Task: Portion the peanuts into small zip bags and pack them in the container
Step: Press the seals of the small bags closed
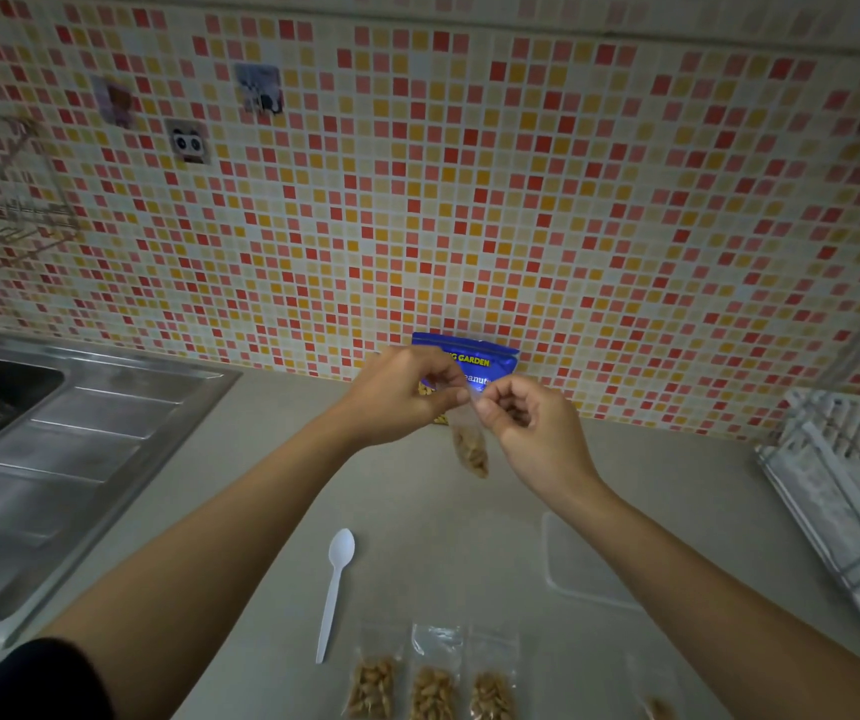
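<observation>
**Item:** small zip bag, part-filled with peanuts. It hangs in the air just in front of the blue peanut packet, clear of the tabletop.

**Held by:** our left hand and right hand. Both have curled fingers and pinch the bag's top edge from either side.

**Seal:** we cannot tell whether it is pressed closed.

**Risks, as we judge them:**
- A strip left partly open would spill peanuts once the bag is laid flat or packed.
- A slipped pinch would drop the bag.

**Nearer us than the packet:**
- white spoon
- clear container, faint and easy to misjudge

**Farthest from the packet:** three filled bags in a row.
</observation>
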Motion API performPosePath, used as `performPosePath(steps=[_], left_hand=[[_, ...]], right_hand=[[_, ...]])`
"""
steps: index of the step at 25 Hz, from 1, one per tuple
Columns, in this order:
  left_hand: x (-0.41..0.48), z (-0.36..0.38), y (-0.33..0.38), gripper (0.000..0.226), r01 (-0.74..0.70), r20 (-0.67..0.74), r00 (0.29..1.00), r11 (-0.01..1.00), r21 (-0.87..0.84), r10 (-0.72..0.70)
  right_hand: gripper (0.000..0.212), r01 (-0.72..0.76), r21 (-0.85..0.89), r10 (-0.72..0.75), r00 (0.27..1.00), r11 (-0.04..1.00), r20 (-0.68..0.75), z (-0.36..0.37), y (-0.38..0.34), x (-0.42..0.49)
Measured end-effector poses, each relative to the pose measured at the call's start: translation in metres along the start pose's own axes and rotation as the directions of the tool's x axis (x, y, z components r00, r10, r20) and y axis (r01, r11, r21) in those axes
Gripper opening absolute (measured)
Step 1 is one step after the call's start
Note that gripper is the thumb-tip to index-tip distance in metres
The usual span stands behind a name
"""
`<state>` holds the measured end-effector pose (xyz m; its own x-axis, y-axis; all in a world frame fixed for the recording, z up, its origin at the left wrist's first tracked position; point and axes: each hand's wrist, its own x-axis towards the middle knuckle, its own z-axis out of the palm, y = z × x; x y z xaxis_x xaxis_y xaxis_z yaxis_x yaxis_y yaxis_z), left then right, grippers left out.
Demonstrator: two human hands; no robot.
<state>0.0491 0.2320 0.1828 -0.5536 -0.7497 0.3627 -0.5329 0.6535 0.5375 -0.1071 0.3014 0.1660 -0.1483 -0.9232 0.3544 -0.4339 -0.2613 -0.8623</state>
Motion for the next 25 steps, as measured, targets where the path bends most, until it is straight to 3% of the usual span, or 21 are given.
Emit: performPosePath(steps=[9, 12, 15, 17, 21, 25], left_hand=[[0.002, 0.001, -0.01, 0.008, 0.012, 0.025, 1.0, 0.992, 0.126, -0.015], [-0.003, -0.001, -0.009, 0.005, 0.06, 0.019, 0.998, 0.991, -0.118, -0.058], [-0.012, 0.007, -0.004, 0.003, 0.152, 0.08, 0.988, 0.843, -0.516, -0.129], [-0.017, 0.021, 0.0, 0.012, 0.211, 0.112, 0.977, 0.736, -0.644, -0.182], [-0.035, 0.068, 0.006, 0.017, 0.367, 0.177, 0.92, 0.613, -0.699, -0.349], [-0.076, 0.146, 0.009, 0.015, 0.576, 0.356, 0.803, 0.471, -0.668, -0.478]], right_hand=[[0.021, -0.023, 0.018, 0.022, 1.0, 1.0, 0.008, -0.002, 0.008, -0.003], [0.019, -0.054, 0.07, 0.053, 0.998, 0.996, 0.022, -0.01, 0.004, 0.002], [0.019, -0.182, 0.243, 0.167, 0.983, 0.953, 0.079, -0.02, 0.002, 0.004], [0.018, -0.277, 0.33, 0.254, 0.961, 0.903, 0.111, -0.025, 0.01, 0.0], [0.013, -0.382, 0.295, 0.366, 0.924, 0.876, 0.111, -0.032, 0.051, -0.032], [0.019, -0.524, 0.228, 0.511, 0.851, 0.821, 0.119, -0.039, 0.11, -0.088]])
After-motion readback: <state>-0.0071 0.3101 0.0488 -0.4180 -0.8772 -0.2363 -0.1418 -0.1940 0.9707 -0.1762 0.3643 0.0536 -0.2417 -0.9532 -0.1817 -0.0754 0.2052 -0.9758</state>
